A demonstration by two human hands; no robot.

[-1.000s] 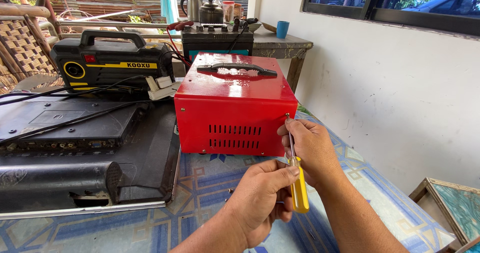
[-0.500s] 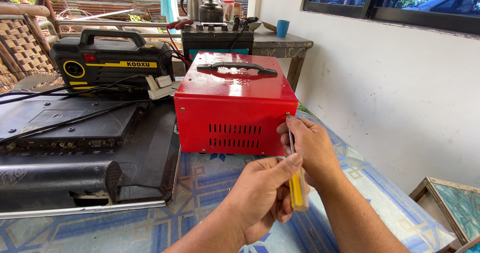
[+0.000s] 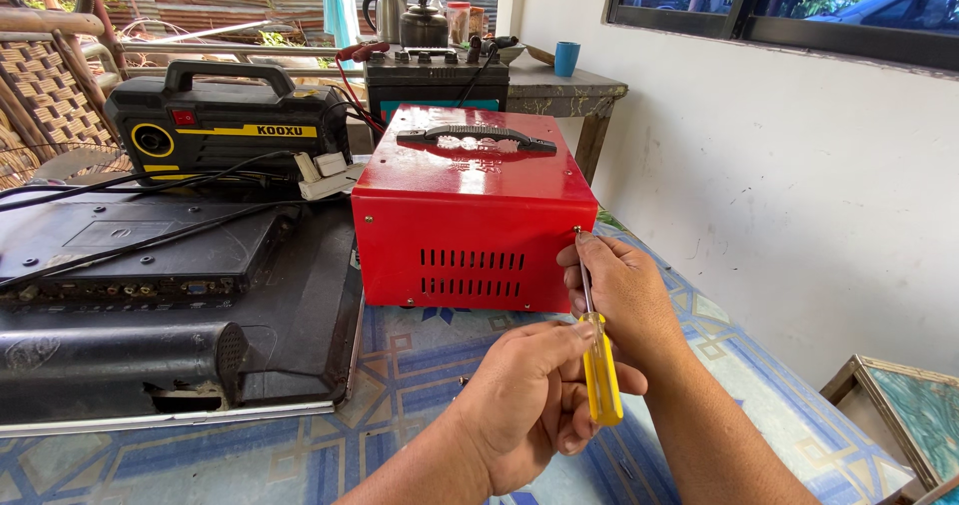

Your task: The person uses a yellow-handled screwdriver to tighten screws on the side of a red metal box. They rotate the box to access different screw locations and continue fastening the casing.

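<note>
A red metal box (image 3: 470, 220) with a black top handle and vent slots stands on the patterned table (image 3: 420, 365). A screwdriver (image 3: 599, 375) with a yellow handle points up at a screw at the upper right corner of the box's near face. My left hand (image 3: 524, 395) grips the yellow handle from below. My right hand (image 3: 619, 290) curls around the steel shaft close to the screw, next to the box's right edge.
An upturned black flat screen (image 3: 180, 295) lies at left with cables over it. Behind it sits a black and yellow machine (image 3: 225, 125) and a car battery (image 3: 435, 75). A white wall runs along the right; a small framed table (image 3: 899, 415) stands low right.
My left hand has turned on the yellow handle, fingers shifting round it. The screwdriver stays on the same screw and my right hand has barely moved.
</note>
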